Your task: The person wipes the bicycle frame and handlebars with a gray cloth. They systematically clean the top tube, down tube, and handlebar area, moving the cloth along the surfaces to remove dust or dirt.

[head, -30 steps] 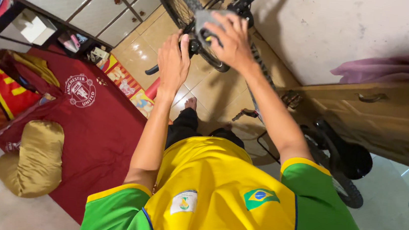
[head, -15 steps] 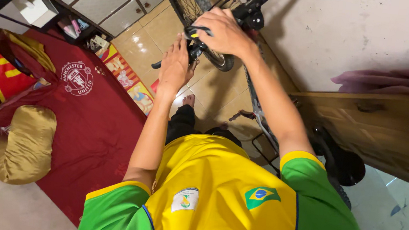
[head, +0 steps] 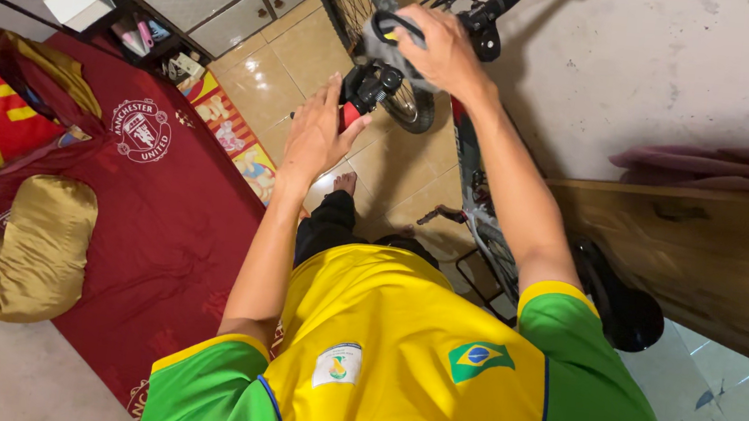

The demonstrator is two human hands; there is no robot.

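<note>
R hand [head: 445,52] clenched on grey rag [head: 381,42], pressed to bike handlebar [head: 490,7] by front wheel [head: 366,17] | L hand [head: 313,131] grip released, palm flat, fingertips touching red-black stem part [head: 363,90] | bike stands on tile floor [head: 269,72] along wall | red mattress [head: 163,218] w/ gold pillow [head: 32,246] at L

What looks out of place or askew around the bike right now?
A bicycle stands indoors on the tiled floor, wedged between a red mattress and a wooden door. The right hand presses a grey cloth on the handlebar; the left hand steadies the stem. Nothing looks spilled or broken.
</note>
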